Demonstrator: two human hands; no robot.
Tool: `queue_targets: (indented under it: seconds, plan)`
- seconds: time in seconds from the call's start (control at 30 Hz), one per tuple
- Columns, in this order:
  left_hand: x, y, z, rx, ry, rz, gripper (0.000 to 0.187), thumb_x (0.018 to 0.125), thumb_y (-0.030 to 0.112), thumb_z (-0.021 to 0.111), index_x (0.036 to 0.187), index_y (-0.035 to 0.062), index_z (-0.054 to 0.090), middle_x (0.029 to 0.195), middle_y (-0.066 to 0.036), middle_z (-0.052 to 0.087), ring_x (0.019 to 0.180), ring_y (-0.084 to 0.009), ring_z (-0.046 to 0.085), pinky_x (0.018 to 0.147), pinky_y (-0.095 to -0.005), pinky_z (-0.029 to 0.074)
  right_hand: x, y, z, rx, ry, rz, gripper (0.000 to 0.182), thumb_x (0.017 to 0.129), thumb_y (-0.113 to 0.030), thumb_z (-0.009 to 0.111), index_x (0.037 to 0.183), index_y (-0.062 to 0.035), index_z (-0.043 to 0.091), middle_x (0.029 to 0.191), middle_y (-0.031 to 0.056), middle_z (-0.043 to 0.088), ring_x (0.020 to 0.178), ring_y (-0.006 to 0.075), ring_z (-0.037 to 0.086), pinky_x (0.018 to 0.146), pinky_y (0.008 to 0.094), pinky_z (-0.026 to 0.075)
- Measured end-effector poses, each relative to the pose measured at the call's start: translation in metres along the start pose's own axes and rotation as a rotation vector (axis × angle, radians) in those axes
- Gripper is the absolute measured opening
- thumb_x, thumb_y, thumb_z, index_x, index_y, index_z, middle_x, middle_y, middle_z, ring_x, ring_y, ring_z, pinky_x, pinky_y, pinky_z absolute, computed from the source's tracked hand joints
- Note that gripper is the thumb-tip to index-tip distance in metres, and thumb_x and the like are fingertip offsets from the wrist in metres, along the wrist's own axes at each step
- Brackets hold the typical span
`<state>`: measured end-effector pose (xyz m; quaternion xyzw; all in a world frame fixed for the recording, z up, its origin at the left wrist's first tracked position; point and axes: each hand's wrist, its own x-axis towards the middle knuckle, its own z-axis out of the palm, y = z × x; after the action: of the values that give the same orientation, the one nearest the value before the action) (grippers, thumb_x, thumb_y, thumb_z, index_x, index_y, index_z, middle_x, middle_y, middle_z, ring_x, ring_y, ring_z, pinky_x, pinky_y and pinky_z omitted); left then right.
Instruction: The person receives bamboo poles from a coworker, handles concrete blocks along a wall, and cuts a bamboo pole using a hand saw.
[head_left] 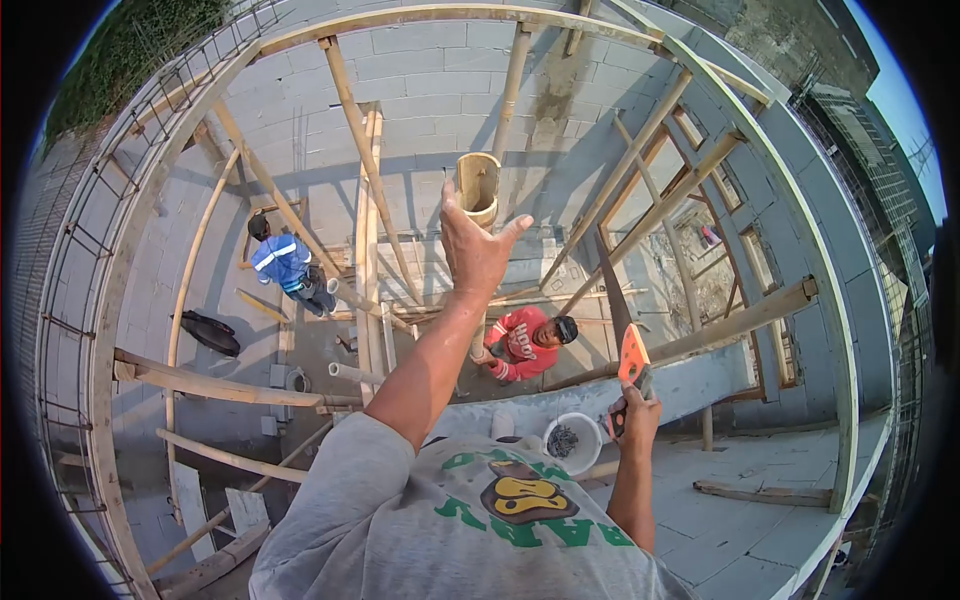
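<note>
My left hand (478, 250) is raised in the middle, at the cut top of an upright bamboo pole (480, 190). Its thumb sticks out to the right and a finger points up along the pole's left side; the other fingers are partly hidden. The pole's hollow end faces me. Below my forearm, a person in a red top (515, 345) has a hand on a pole that looks like the same one. On the right, my right hand (637, 408) is wrapped round the orange and black handle of a handsaw (618, 300), its long blade pointing up and away.
A white bucket (574, 444) of small dark pieces, possibly nails, stands by my body. Wooden beams (470, 13) frame the opening, with bamboo props (372, 170) beneath. Lower down, another person in blue (285, 262) works. Rebar cages (75, 300) run along the left edge.
</note>
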<state>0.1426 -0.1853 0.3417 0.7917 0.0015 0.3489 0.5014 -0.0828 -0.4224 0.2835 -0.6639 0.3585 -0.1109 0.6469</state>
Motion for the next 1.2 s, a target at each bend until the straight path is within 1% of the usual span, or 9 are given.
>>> queue_targets:
  seconds: [0.13,0.27,0.43,0.5,0.6,0.8,0.97,1.07,1.2]
  plan:
    - [0.018,-0.016,0.026,-0.041,0.065,-0.077,0.082,0.067,0.023,0.084,0.130,0.0041,0.035,0.115,-0.021,0.050,0.107,-0.0374,0.053,0.092,-0.0466,0.043,0.003,-0.052,0.002,0.099,-0.009,-0.322,0.022,0.085,-0.019,0.067,0.092,-0.0020,0.055,0.063,0.0053,0.058,0.049,0.0083,0.048,0.044,0.0236,0.038]
    - [0.042,-0.027,-0.009,-0.367,-0.432,-0.242,0.077,0.069,0.018,0.081,0.129,0.0034,0.036,0.113,-0.015,0.059,0.111,-0.0273,0.056,0.096,-0.0399,0.044,0.025,-0.072,0.010,0.253,-0.355,-0.403,0.026,0.086,-0.019,0.069,0.099,-0.0003,0.055,0.072,0.0070,0.061,0.055,0.0104,0.052,0.049,0.0250,0.042]
    - [0.060,-0.055,-0.054,-0.785,-1.033,-0.372,0.081,0.052,0.006,0.079,0.128,0.0023,0.049,0.119,-0.009,0.059,0.112,-0.0213,0.055,0.101,-0.0349,0.040,0.035,-0.086,0.048,-0.274,-0.476,-0.753,0.029,0.086,-0.014,0.066,0.107,0.0016,0.055,0.072,0.0095,0.062,0.058,0.0160,0.056,0.053,0.0306,0.046]
    - [0.054,-0.054,-0.056,-0.853,-0.992,-0.371,0.083,0.054,0.006,0.079,0.130,0.0025,0.045,0.122,-0.011,0.058,0.114,-0.0222,0.055,0.101,-0.0352,0.041,0.027,-0.105,0.077,-0.291,-0.487,-1.173,0.028,0.084,-0.012,0.066,0.106,0.0016,0.055,0.078,0.0123,0.063,0.062,0.0223,0.059,0.057,0.0328,0.047]
    - [0.045,-0.091,-0.044,-1.035,-0.959,-0.396,0.088,0.059,0.006,0.081,0.136,0.0047,0.038,0.124,-0.012,0.056,0.113,-0.0222,0.056,0.098,-0.0345,0.044,0.014,-0.131,0.097,-0.479,-0.520,-1.462,0.040,0.070,-0.007,0.067,0.107,0.0022,0.055,0.092,0.0183,0.062,0.075,0.0356,0.062,0.067,0.0398,0.050]
    - [0.037,-0.097,-0.054,-0.993,-0.674,-0.489,0.076,0.061,0.008,0.083,0.128,0.0056,0.046,0.109,-0.006,0.061,0.105,-0.0167,0.059,0.090,-0.0310,0.047,0.023,-0.159,0.129,-0.778,-0.525,-1.547,0.047,0.061,-0.008,0.072,0.104,-0.0006,0.054,0.089,0.0174,0.063,0.077,0.0372,0.063,0.071,0.0424,0.050]
    - [0.015,-0.047,-0.045,-0.781,-0.133,-0.175,0.071,0.067,0.025,0.086,0.122,0.0013,0.047,0.103,-0.008,0.061,0.100,-0.0217,0.059,0.088,-0.0327,0.047,0.025,-0.163,0.156,-0.903,-0.467,-1.540,0.047,0.063,-0.004,0.070,0.106,-0.0014,0.052,0.085,0.0177,0.063,0.078,0.0370,0.062,0.071,0.0431,0.049]
    - [0.022,-0.068,-0.015,-0.208,0.042,-0.049,0.069,0.066,0.025,0.086,0.118,0.0013,0.048,0.103,-0.012,0.061,0.095,-0.0252,0.061,0.084,-0.0331,0.049,0.021,-0.167,0.170,-0.942,-0.467,-1.542,0.046,0.063,-0.003,0.070,0.105,-0.0014,0.051,0.086,0.0176,0.063,0.077,0.0372,0.062,0.072,0.0436,0.049]
    - [0.045,-0.061,-0.013,-0.139,0.035,0.003,0.066,0.067,0.028,0.084,0.116,0.0007,0.050,0.105,-0.016,0.061,0.096,-0.0303,0.062,0.083,-0.0371,0.050,0.017,-0.164,0.177,-0.863,-0.481,-1.496,0.046,0.063,-0.004,0.068,0.107,-0.0005,0.052,0.090,0.0179,0.063,0.078,0.0369,0.062,0.071,0.0429,0.050]
